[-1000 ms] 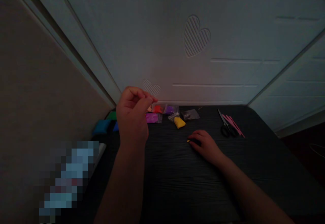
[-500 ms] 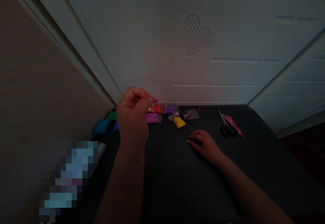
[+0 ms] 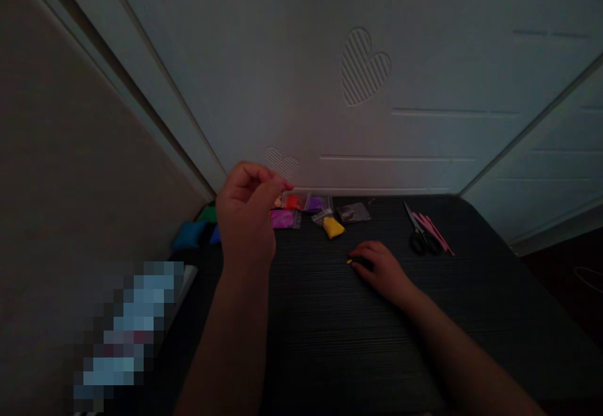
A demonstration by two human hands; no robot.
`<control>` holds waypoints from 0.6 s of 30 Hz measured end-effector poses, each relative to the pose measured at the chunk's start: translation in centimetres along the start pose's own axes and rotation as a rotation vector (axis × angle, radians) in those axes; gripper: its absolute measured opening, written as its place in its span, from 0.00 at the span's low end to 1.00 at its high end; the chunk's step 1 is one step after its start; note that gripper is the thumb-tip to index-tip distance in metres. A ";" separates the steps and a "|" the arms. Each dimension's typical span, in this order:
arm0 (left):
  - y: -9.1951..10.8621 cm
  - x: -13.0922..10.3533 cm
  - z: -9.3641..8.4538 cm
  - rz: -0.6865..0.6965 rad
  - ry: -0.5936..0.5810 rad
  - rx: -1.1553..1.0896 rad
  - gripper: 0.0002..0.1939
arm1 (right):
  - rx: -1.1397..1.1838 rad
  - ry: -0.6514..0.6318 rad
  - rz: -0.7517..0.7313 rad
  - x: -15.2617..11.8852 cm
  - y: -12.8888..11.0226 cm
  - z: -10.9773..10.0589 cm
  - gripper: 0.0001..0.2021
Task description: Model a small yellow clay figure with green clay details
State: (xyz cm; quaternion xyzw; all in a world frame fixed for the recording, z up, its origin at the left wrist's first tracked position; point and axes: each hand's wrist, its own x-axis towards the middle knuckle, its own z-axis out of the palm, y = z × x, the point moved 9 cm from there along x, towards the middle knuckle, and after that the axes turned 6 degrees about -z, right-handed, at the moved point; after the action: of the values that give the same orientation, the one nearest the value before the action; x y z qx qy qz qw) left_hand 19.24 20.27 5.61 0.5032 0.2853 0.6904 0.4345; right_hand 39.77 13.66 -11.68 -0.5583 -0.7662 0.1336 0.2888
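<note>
My left hand (image 3: 247, 215) is raised above the table, thumb and forefinger pinched together; whatever is between the tips is too small or hidden to make out. Lower and to the right, my right hand (image 3: 382, 271) rests on the dark tabletop with its fingers closed around a small yellow piece (image 3: 349, 261), possibly soft clay. Beyond that hand lies a yellow lump in a small clear bag (image 3: 333, 227). Behind my left hand are a magenta packet (image 3: 282, 218), a red packet (image 3: 294, 202) and a purple packet (image 3: 315, 204).
Black-handled scissors (image 3: 418, 240) lie at the right beside pink sticks (image 3: 434, 230). A dark, clear-edged bag (image 3: 354, 213) sits near the back edge. At left are blue (image 3: 189, 235) and green (image 3: 207, 215) packets, and a blurred-out object (image 3: 134, 334). A white panel (image 3: 424, 146) rises behind the table (image 3: 320, 340).
</note>
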 end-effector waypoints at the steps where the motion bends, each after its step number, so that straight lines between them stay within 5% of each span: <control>1: 0.0 0.0 0.0 -0.003 0.001 -0.007 0.05 | 0.000 -0.003 0.002 0.0 0.0 0.0 0.10; 18: 0.1 0.0 0.2 0.030 -0.027 -0.027 0.06 | -0.001 -0.013 -0.001 0.0 0.0 0.2 0.10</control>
State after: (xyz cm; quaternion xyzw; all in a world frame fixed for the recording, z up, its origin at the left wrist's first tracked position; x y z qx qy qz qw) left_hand 19.37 20.20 5.78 0.5108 0.2622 0.6939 0.4345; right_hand 39.66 13.71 -11.89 -0.5571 -0.7684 0.1368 0.2838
